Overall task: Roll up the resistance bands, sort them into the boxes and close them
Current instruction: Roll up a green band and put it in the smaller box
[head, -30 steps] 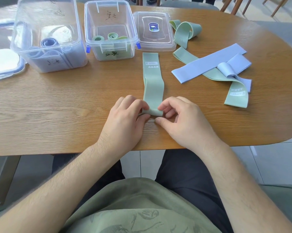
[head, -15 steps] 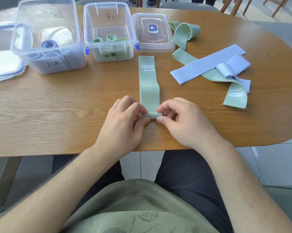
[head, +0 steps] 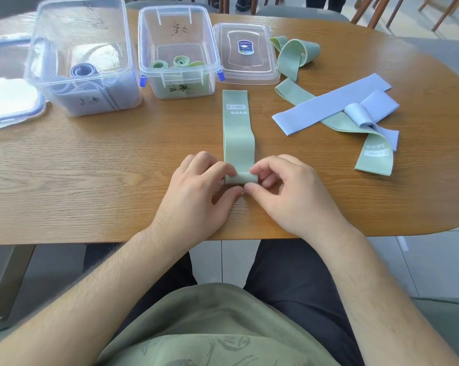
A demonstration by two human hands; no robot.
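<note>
Your left hand (head: 196, 191) and right hand (head: 289, 191) pinched the near end of a green band (head: 237, 133) lying on the desk (head: 91, 167), its roll barely begun, with rolls in the blue box (head: 83, 62) and green box (head: 178, 56), both open, and several loose bands (head: 328, 107) left at right.

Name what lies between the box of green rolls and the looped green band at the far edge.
A clear lid lies between the box and that band, head view.
</note>
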